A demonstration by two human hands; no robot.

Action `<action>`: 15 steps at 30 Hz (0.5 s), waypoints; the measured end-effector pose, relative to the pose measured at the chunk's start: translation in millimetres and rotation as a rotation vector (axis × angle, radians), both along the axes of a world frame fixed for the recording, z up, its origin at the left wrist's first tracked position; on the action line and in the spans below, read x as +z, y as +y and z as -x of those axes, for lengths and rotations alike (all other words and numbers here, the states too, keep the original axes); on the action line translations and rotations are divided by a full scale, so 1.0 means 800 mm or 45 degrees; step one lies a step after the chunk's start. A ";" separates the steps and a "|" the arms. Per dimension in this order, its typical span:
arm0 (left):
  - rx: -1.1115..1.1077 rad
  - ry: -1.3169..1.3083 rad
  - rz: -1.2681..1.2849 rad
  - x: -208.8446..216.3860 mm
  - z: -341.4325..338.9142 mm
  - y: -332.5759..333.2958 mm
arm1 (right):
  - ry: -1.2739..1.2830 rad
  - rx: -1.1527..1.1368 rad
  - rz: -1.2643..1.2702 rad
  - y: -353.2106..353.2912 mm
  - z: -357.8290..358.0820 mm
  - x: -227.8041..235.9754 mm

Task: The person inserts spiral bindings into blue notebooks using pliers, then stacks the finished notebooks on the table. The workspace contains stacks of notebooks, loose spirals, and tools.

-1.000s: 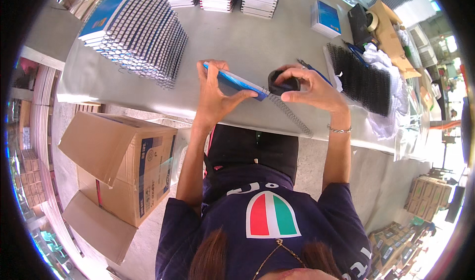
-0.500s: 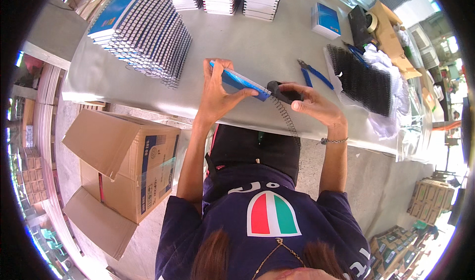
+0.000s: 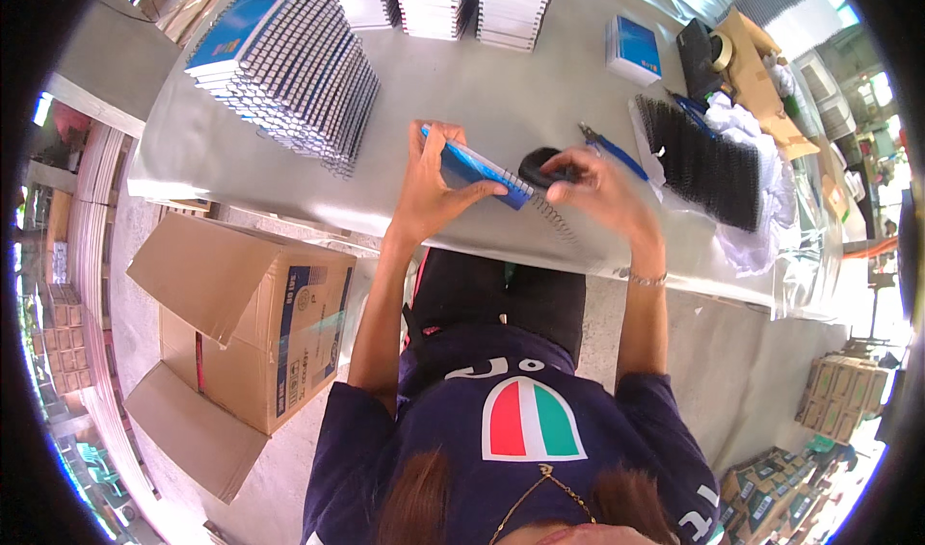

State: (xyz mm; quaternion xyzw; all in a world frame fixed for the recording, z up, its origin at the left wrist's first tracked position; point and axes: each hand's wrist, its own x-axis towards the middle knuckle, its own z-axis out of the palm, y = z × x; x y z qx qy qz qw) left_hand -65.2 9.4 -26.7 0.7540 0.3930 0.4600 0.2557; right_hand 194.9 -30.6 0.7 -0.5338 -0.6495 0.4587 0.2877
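My left hand (image 3: 431, 184) grips a small blue notebook (image 3: 464, 166) by its sides, thumb on the near face and fingers behind. A thin dark spiral coil (image 3: 551, 215) sits partly in the holes at the notebook's right end, and its loose tail sticks out toward the table's near edge. My right hand (image 3: 599, 190), slightly blurred, has its curled fingers on a black rounded, ring-like thing (image 3: 536, 167) beside the coil's entry point. Blue-handled cutting pliers (image 3: 617, 152) lie just beyond the right hand.
A tall stack of spiral-bound blue notebooks (image 3: 289, 73) stands at left, with white notebook stacks (image 3: 520, 5) at the back. One blue pad pile (image 3: 634, 49) sits back right. Black coils (image 3: 699, 164) lie on crumpled white wrapping. An open cardboard box (image 3: 241, 314) stands lower left.
More of the coil is now in the notebook's edge, and its loose tail looks shorter. My right hand has turned, fingers more curled; the notebook has shifted slightly right.
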 end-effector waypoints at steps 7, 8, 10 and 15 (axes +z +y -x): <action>-0.080 -0.103 0.124 -0.005 0.003 -0.005 | 0.186 0.085 0.160 -0.016 -0.013 0.012; -0.087 -0.108 0.121 -0.005 0.003 -0.005 | 0.486 0.122 0.146 -0.016 -0.021 0.006; -0.129 -0.162 0.152 -0.006 -0.001 -0.006 | 1.093 0.189 0.104 -0.017 -0.039 -0.016; -0.142 -0.201 0.186 -0.016 -0.002 -0.005 | 0.132 0.042 0.215 -0.005 -0.010 0.038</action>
